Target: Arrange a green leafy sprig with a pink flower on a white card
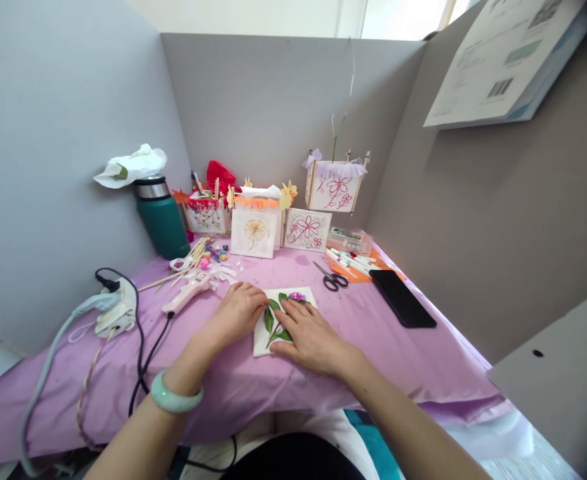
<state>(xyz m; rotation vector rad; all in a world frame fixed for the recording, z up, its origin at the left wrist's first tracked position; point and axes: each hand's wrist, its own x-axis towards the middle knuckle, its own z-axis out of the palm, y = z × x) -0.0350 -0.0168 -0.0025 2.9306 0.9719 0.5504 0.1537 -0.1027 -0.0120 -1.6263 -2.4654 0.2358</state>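
Observation:
A white square sheet (262, 343) lies flat near the table's front edge. On it rests a sprig of green leaves (268, 320) with a small purple flower (297, 297) at the upper right. My right hand (311, 333) lies over the sprig, fingers spread and flat, hiding part of the leaves and sheet. At the sheet's left side, my left hand (238, 312) has bent fingers drawn together, their tips at a leaf's edge. A pale green bangle (176, 393) circles my left wrist.
A pink glue gun (191, 295), power strip (118, 313) and cords lie left. Scissors (331, 277), markers (351, 262) and a black phone (402, 298) lie right. Behind stand a teal bottle (163, 223) and decorated paper lanterns (254, 233). Grey partitions (283, 100) enclose the table.

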